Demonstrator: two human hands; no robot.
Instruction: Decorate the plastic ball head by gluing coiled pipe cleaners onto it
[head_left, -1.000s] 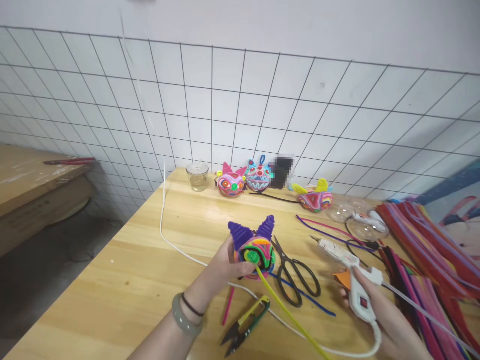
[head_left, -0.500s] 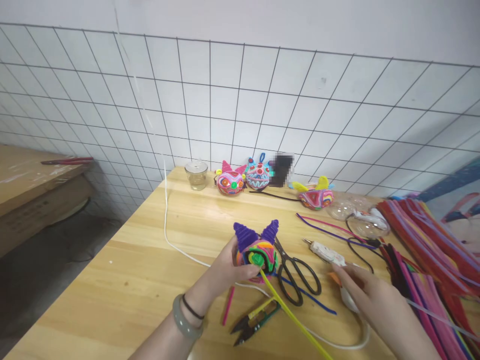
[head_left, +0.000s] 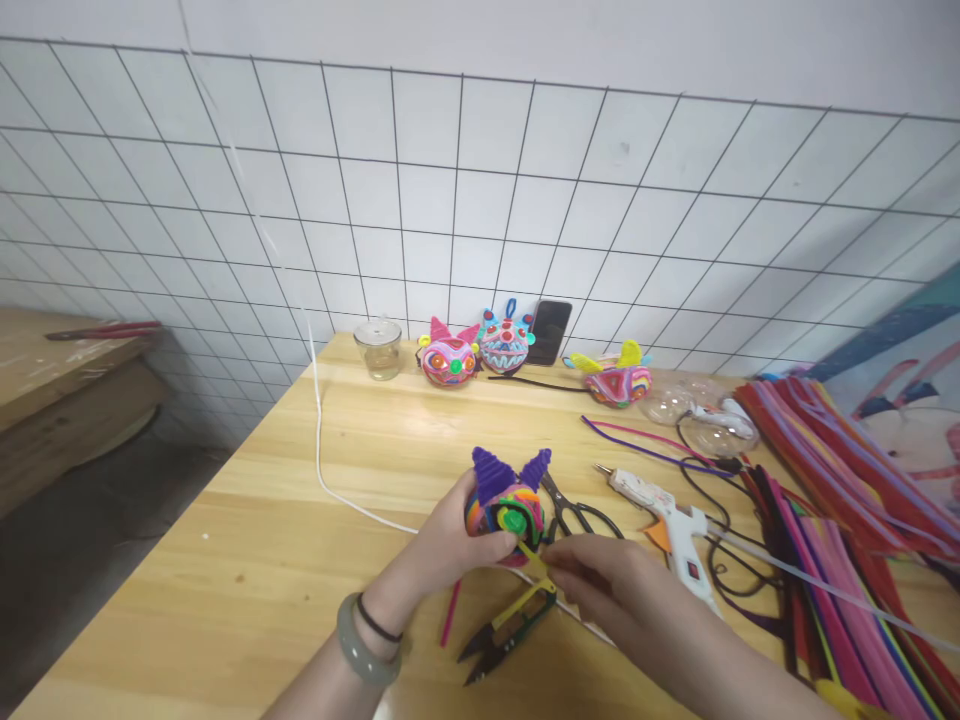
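Observation:
My left hand (head_left: 466,545) is closed around a round animal-head ornament (head_left: 529,512) covered in coloured pipe cleaners, with two purple ears upright on top. Its thumb presses by a green and yellow coil on the front. My right hand (head_left: 600,590) pinches a yellow pipe cleaner (head_left: 531,557) that runs out from beneath that thumb; most of its length is hidden behind the hand. Thread snips (head_left: 506,635) lie just below the ornament. Black-handled scissors (head_left: 574,510) rest behind it, partly covered. To the right, a white glue gun (head_left: 660,510) lies on the table.
Finished heads, one pink-eared (head_left: 449,365), one blue (head_left: 505,345) and one yellow-eared (head_left: 616,380), stand along the back beside a glass cup (head_left: 379,350) and a phone (head_left: 551,332). Clear plastic balls (head_left: 716,432) and pipe cleaner bundles (head_left: 832,450) fill the right side. A white cord (head_left: 319,440) crosses the table.
My right hand has moved left from the glue gun's handle to the yellow pipe cleaner, close to the ornament. The left hand keeps its hold. The view has shifted slightly.

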